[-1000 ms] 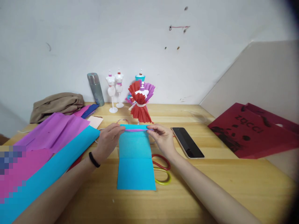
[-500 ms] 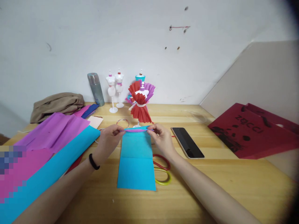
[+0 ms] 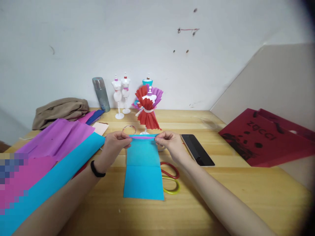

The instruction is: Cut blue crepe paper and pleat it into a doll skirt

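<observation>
A strip of blue crepe paper (image 3: 143,182) lies lengthwise in front of me, creased across its middle. At its far end my left hand (image 3: 117,141) pinches the left corner and my right hand (image 3: 168,141) pinches the right corner. Between the fingers runs a narrow purple strip (image 3: 143,137) along the folded blue edge. Under the paper's right side lie scissors (image 3: 172,185), with only the red and yellow handles showing. Just beyond the hands stands a small white dress form (image 3: 149,113) in a red pleated paper dress.
More dress forms (image 3: 117,95) and a flask (image 3: 100,95) stand by the wall. Purple paper (image 3: 56,136), a blue paper sheet (image 3: 61,173) and brown cloth (image 3: 60,109) lie left. A phone (image 3: 198,150), a roll of tape (image 3: 129,129) and a red paper bag (image 3: 256,141) are also on the table.
The fingers have shifted slightly along the far edge, and the blue paper there lies a little flatter. Both hands keep their pinch; the paper's near end has stayed put.
</observation>
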`<state>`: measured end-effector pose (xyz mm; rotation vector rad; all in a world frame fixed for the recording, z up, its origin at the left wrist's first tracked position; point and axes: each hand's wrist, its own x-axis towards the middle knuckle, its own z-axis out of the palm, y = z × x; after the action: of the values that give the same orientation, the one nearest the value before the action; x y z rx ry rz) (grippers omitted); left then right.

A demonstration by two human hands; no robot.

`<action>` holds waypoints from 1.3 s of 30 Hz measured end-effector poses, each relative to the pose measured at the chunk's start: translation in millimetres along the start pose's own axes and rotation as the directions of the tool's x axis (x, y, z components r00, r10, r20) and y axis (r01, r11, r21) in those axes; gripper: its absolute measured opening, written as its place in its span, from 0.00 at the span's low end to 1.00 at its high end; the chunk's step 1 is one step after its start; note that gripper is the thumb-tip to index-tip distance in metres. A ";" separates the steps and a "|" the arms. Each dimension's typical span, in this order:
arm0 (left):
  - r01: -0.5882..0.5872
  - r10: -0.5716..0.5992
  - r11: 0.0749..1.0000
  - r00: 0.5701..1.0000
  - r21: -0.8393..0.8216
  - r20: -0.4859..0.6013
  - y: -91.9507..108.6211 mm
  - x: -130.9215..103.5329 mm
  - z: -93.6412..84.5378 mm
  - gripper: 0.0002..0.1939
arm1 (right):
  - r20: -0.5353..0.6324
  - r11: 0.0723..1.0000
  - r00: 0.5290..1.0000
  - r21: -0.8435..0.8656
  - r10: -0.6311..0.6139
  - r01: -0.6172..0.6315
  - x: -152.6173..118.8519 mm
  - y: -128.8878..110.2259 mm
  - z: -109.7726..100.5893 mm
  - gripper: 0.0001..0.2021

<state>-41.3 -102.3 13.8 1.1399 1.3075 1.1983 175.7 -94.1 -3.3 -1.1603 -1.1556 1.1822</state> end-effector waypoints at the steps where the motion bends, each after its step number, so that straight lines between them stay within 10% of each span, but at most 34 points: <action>1: 0.008 -0.008 1.000 1.000 -0.028 0.000 -0.4 0.3 0.0 0.11 | -0.008 1.000 1.000 0.010 0.011 -0.011 -0.2 -0.5 -0.3 0.10; 29: 0.113 -0.098 0.987 0.987 -0.114 0.128 -6.6 3.5 -3.6 0.13 | 0.124 0.971 0.974 0.128 0.187 -0.203 4.6 9.7 -4.8 0.12; 34: -0.159 0.158 0.987 0.984 0.004 0.078 -16.1 10.8 -4.9 0.11 | 0.057 0.994 0.998 0.104 0.039 -0.045 4.5 10.3 -3.0 0.12; 39: -0.466 0.460 0.842 0.883 0.270 0.089 -26.9 17.0 -10.8 0.07 | -0.003 0.990 0.990 -0.001 -0.139 0.139 7.5 17.7 -3.0 0.09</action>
<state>-53.7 -88.0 -14.0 1.7505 1.2519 1.3624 178.0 -86.1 -20.9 -1.0636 -1.2154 1.0732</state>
